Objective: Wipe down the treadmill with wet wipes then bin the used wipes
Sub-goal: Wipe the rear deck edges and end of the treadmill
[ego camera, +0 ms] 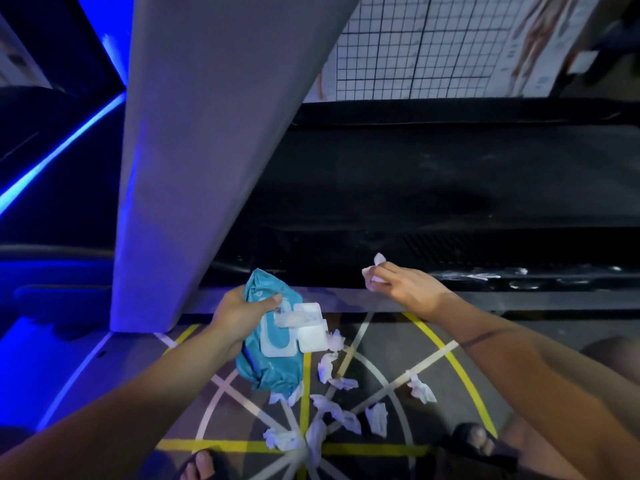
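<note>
My left hand [239, 315] grips a teal pack of wet wipes [273, 341]; its white lid stands open and a wipe sticks out of the slot. My right hand [405, 287] pinches a crumpled white wipe [374, 271] at the near side rail of the treadmill [450, 282]. The black running belt [433, 181] stretches across the view behind both hands. White streaks mark the rail to the right of my right hand. Several used wipes [332, 410] lie crumpled on the floor below the pack.
A wide grey upright [207, 150] of the treadmill rises on the left, close to my left hand. The floor [450, 393] carries yellow and white painted lines. My sandalled feet [474, 441] stand near the wipes. Blue light strips glow at the left; a wire grid panel stands behind the belt.
</note>
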### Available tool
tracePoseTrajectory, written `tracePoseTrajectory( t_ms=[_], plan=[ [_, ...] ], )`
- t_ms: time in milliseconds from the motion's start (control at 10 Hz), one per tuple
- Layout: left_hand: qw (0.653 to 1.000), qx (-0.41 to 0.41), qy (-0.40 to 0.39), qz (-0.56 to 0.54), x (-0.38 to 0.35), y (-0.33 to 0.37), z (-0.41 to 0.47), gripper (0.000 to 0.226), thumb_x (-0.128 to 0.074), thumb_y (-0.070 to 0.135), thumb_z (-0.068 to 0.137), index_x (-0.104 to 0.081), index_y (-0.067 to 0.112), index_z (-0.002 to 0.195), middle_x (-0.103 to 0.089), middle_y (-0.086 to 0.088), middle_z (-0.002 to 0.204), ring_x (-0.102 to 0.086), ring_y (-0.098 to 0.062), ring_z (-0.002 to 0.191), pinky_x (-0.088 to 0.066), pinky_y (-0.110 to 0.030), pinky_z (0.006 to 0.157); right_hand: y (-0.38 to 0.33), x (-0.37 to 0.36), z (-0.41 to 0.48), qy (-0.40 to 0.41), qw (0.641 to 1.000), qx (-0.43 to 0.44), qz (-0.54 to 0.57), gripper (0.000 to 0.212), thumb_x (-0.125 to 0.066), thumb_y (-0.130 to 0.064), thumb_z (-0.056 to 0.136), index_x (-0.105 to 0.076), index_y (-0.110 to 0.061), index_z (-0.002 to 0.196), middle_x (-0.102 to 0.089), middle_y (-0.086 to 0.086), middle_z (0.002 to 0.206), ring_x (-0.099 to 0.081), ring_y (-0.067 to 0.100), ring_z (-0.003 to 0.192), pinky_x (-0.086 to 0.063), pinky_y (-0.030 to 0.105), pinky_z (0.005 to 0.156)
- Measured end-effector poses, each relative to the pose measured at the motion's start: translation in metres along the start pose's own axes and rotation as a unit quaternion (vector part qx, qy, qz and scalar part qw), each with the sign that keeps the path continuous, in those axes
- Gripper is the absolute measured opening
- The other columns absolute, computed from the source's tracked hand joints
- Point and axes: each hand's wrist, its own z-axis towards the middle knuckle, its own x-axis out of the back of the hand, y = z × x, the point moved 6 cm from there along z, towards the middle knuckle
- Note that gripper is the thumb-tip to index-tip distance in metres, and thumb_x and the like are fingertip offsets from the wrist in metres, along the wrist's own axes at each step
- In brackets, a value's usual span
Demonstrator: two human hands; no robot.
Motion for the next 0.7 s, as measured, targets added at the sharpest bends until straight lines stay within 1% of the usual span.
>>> tracePoseTrajectory(
  t_ms=[100,200,300,400,500,600,700],
  plan=[
    [1.0,0.002,-0.013,-0.026,-0.016,0.011,-0.002,0.013,-0.077,0.004,0.093,-0.072,0.002,0.105,-0.077,-0.014,0.09,-0.073,-0.015,0.059,-0.058,-0.025,0.05,0.016,0.008,-0.023,-0.059,0.994,-0.066,0.066,0.084,-0.007,-0.055,0.085,-0.05,-0.018,0.146,-0.044,0.006,0.15,-0.047,0.028,0.134,-0.043,0.044,0.107],
    [0.999,-0.002,-0.022,-0.044,-0.029,0.018,-0.005,0.01,-0.076,0.003,0.093,-0.073,0.002,0.102,-0.077,-0.015,0.091,-0.072,-0.014,0.057,-0.058,-0.024,0.049,0.03,0.009,-0.043,-0.008,0.998,-0.054,0.023,0.084,-0.008,-0.051,0.082,-0.058,-0.017,0.14,-0.048,0.007,0.148,-0.045,0.028,0.134,-0.042,0.045,0.107],
    [0.999,-0.002,-0.024,-0.045,-0.037,0.02,-0.008,0.016,-0.079,0.005,0.092,-0.074,0.0,0.107,-0.078,-0.018,0.097,-0.073,-0.021,0.065,-0.06,-0.026,0.054,0.046,0.005,-0.061,-0.001,0.996,-0.083,0.018,0.036,-0.048,-0.026,0.096,-0.067,-0.019,0.125,-0.049,0.0,0.135,-0.051,0.024,0.122,-0.053,0.04,0.09],
    [0.998,0.007,-0.024,-0.05,-0.04,0.02,-0.011,0.02,-0.08,0.007,0.091,-0.074,-0.001,0.108,-0.079,-0.02,0.1,-0.074,-0.025,0.071,-0.061,-0.028,0.058,0.053,0.009,-0.067,0.06,0.995,-0.077,-0.006,0.039,-0.086,-0.001,0.064,-0.068,-0.019,0.094,-0.05,-0.005,0.111,-0.056,0.02,0.099,-0.054,0.031,0.055],
    [0.997,0.018,-0.031,-0.066,-0.04,0.024,-0.016,0.018,-0.08,0.008,0.092,-0.074,-0.001,0.107,-0.08,-0.018,0.095,-0.075,-0.024,0.068,-0.06,-0.028,0.054,0.038,0.017,-0.053,0.131,0.99,-0.054,-0.007,0.039,-0.08,0.008,0.064,-0.066,-0.014,0.092,-0.056,0.003,0.104,-0.056,0.025,0.089,-0.055,0.037,0.056],
    [0.997,0.021,-0.03,-0.072,-0.036,0.025,-0.019,0.014,-0.08,0.008,0.092,-0.075,0.0,0.103,-0.08,-0.016,0.092,-0.075,-0.022,0.065,-0.059,-0.027,0.052,0.007,0.035,-0.025,0.198,0.979,-0.044,0.027,0.032,-0.072,0.007,0.074,-0.069,-0.016,0.097,-0.06,0.006,0.099,-0.059,0.028,0.085,-0.056,0.041,0.064],
    [0.997,0.012,-0.021,-0.068,-0.029,0.026,-0.021,0.009,-0.079,0.007,0.092,-0.075,0.002,0.098,-0.08,-0.015,0.09,-0.076,-0.02,0.064,-0.06,-0.028,0.053,-0.033,0.037,0.006,0.193,0.98,0.011,0.046,0.025,-0.069,-0.004,0.083,-0.062,-0.021,0.098,-0.061,0.0,0.103,-0.062,0.023,0.091,-0.054,0.035,0.078]
  ],
)
